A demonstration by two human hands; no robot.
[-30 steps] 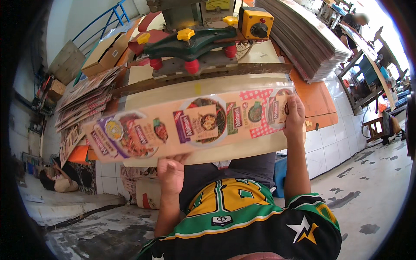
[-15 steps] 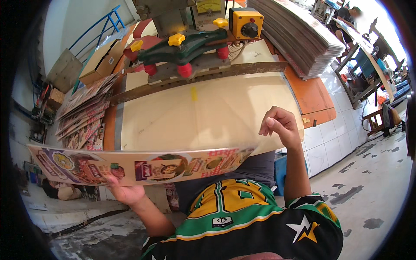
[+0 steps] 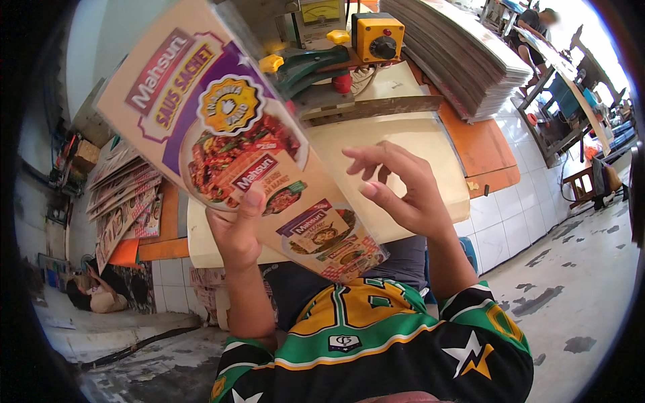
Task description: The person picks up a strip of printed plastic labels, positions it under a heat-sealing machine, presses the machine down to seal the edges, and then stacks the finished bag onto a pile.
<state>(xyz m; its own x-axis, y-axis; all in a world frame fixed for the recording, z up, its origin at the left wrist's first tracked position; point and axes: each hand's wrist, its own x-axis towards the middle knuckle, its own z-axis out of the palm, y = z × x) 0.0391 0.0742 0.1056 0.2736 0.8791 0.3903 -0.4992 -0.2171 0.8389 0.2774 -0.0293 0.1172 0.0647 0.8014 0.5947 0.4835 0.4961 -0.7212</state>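
Observation:
A tall printed cardboard panel (image 3: 171, 158) with food pictures stands tilted in front of me, its upper end leaning left. My left hand (image 3: 235, 228) grips its left edge, thumb across the printed face and fingers hidden behind. Near the panel's right edge, my right hand (image 3: 403, 191) is open, fingers spread and curved, apparently apart from it. Under and behind the panel lies a cream sheet (image 3: 403, 151) on the worktop. Beyond rises a press with a dark green arm (image 3: 312, 64) and yellow knobs; the panel covers its left part.
A metal bar (image 3: 383, 106) crosses the worktop below the press. Beside the press sits a yellow control box (image 3: 378, 37). A tall stack of boards (image 3: 457, 64) stands at the back right. Several printed panels (image 3: 127, 191) are piled at left. Other people sit at far right and lower left.
The panel has swung from lying nearly level at lower left to standing up steeply before me. My left hand has risen with it. My right hand has moved left and its fingers have spread.

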